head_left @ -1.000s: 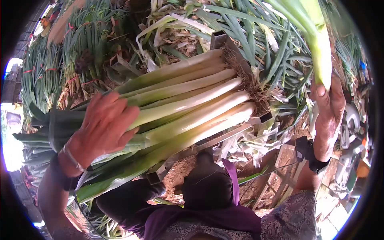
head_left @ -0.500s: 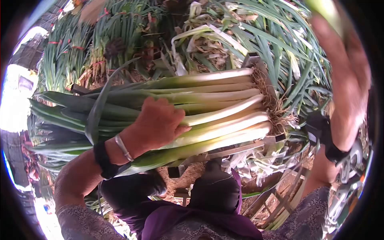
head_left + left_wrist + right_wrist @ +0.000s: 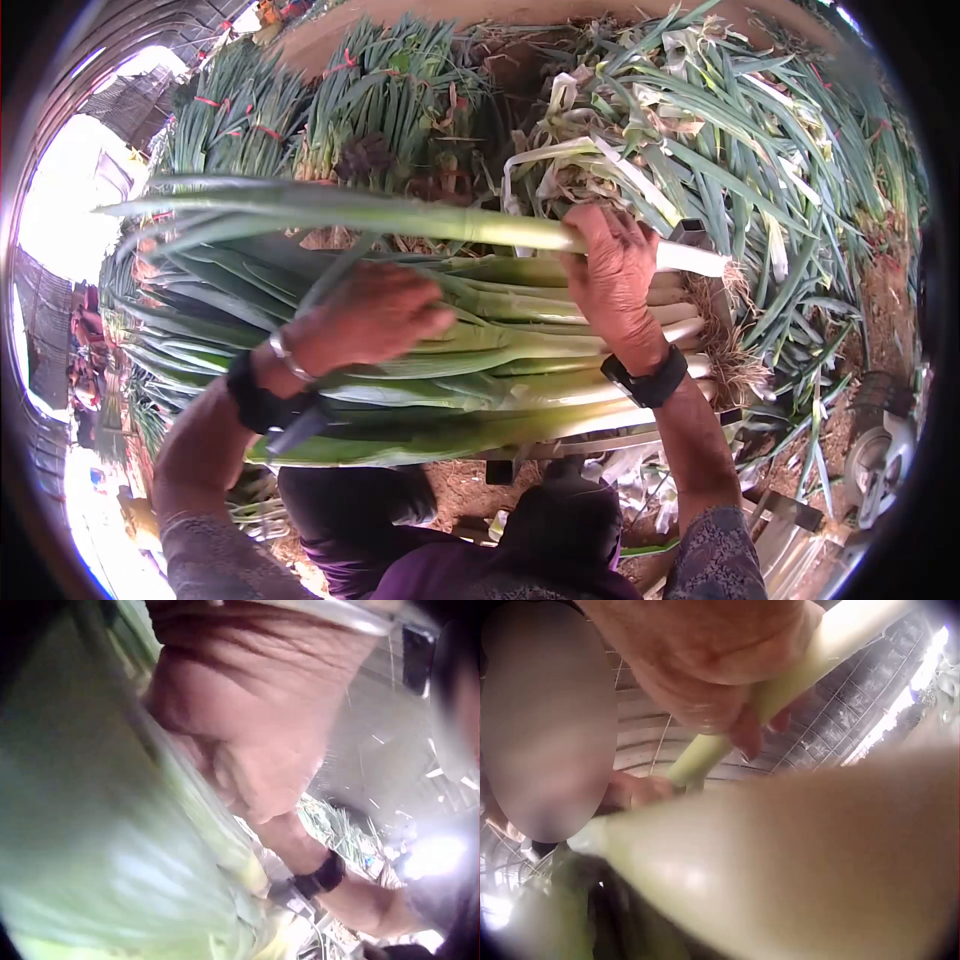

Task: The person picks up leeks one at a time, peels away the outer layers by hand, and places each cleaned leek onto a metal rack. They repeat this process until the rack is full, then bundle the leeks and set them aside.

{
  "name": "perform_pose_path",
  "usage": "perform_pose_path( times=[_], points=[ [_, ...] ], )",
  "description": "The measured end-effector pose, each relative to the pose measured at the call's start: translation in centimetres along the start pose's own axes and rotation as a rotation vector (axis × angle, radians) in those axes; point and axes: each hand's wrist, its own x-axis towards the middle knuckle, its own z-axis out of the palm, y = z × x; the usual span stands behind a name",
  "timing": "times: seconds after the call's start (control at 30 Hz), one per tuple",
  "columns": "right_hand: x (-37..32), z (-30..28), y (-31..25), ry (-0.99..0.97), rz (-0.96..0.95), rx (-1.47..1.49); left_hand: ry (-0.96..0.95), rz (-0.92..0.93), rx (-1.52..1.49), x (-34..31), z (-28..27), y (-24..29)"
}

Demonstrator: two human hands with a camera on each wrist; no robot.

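Note:
My right hand [image 3: 618,285] grips a long leek [image 3: 450,222] around its pale stalk, above the far side of a row of leeks [image 3: 540,390]. Its roots point right and its green leaves stretch left. In the right wrist view the fingers of that hand [image 3: 705,667] wrap the stalk [image 3: 847,637]. Over the leafy part of the row is my left hand [image 3: 375,315], blurred, fingers bent. The left wrist view has this hand [image 3: 255,727] beside green leaves [image 3: 97,802]; whether it holds a leaf is unclear.
The row lies on a metal frame [image 3: 600,440] in front of my knees. Beyond it, tied green bundles [image 3: 380,110] stand at the back left, and a heap of loose leaves [image 3: 700,140] spreads at the back right. Metal equipment [image 3: 880,460] is at the far right.
My right hand has come down and left from the upper right, bringing the leek across the row. My left hand has lifted slightly off the row. The head view has shifted.

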Motion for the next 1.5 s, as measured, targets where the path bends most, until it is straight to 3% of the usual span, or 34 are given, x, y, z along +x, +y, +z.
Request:
perform_pose_path(
  times=[0.2, 0.27, 0.37, 0.6, 0.63, 0.77, 0.87, 1.03, 1.17, 1.27, 1.37, 1.47, 1.5],
  points=[
    [0.3, -0.7, 0.4, 0.074, 0.081, -0.06, 0.13, -0.325, 0.14, -7.3, -2.7, -1.1],
    [0.0, -0.9, 0.6, 0.092, 0.077, -0.09, 0.124, -0.597, 0.055, -9.9, -4.0, -1.1],
    [0.1, -1.4, 0.4, 0.116, 0.042, -0.118, 0.382, -0.556, 0.124, -14.9, -2.2, -2.2],
    [0.7, -1.9, -1.6, 0.055, 0.029, -0.037, 0.246, -0.604, 0.009, -17.4, -3.9, -0.8],
    [0.8, -1.9, -1.8, 0.036, 0.041, -0.01, 0.235, -0.539, 0.163, -16.3, -4.7, -0.2],
    [1.9, -1.6, -2.3, -0.085, 0.057, 0.153, 0.117, -0.359, 0.072, -9.9, -7.7, 1.0],
    [2.7, -1.1, -1.5, -0.129, 0.099, 0.239, -0.004, -0.143, -0.033, -3.4, -6.5, -0.9],
    [3.0, -1.1, -0.5, -0.146, 0.142, 0.257, -0.436, -0.22, -0.204, 3.1, -1.6, -6.6],
    [3.6, -1.4, 0.5, -0.203, 0.195, 0.409, -0.404, -0.208, -0.314, 0.4, 0.4, -5.6],
    [4.1, -0.5, 1.4, -0.221, 0.138, 0.546, -0.112, -0.124, -0.199, -3.5, 2.4, -2.8],
    [4.8, -0.3, 1.4, -0.355, 0.164, 0.622, -0.001, -0.23, -0.162, -5.2, 3.1, -0.5],
    [4.1, 1.3, 2.5, -0.602, 0.182, 0.482, -0.116, -0.263, -0.199, -4.8, 2.1, -0.4],
    [2.9, 2.7, 3.1, -0.443, 0.001, 0.448, -0.101, -0.263, -0.188, -4.8, 2.9, -0.8]
  ],
)
